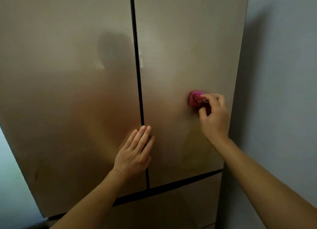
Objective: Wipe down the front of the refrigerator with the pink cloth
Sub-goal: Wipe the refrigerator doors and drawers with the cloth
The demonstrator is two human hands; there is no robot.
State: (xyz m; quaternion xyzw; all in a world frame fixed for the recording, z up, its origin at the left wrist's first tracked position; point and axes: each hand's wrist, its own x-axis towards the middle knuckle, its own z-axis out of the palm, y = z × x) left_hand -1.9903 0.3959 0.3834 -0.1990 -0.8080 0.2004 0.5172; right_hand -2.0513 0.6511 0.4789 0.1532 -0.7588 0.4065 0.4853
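Our right hand (213,116) pinches bunched pink cloth (195,99) against right door of refrigerator (180,48), mid-height; our left hand (135,149) flat, fingers straight, over centre seam (137,65), steadying. We should spread cloth flatter, press evenly, overlap strokes

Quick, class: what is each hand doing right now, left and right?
Left hand: open, fingers straight, flat on the refrigerator across the door seam.
Right hand: closed on the pink cloth, pressing it against the right door.
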